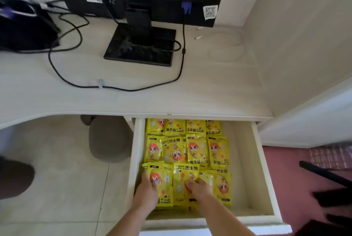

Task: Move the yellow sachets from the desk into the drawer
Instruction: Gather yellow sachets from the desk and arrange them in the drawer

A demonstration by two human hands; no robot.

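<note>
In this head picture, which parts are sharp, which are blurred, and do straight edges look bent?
Head view: print on the yellow sachets in the drawer is readable; the left hand and right hand look soft; the black bag at left and dark shapes at lower right are smeared; the desk front edge bows from the wide lens; light is soft, without glare.

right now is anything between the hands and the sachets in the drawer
Nothing visible. The drawer stands open, and the left hand and right hand touch the front row of yellow sachets. Only the desk edge overhangs the back row.
</note>
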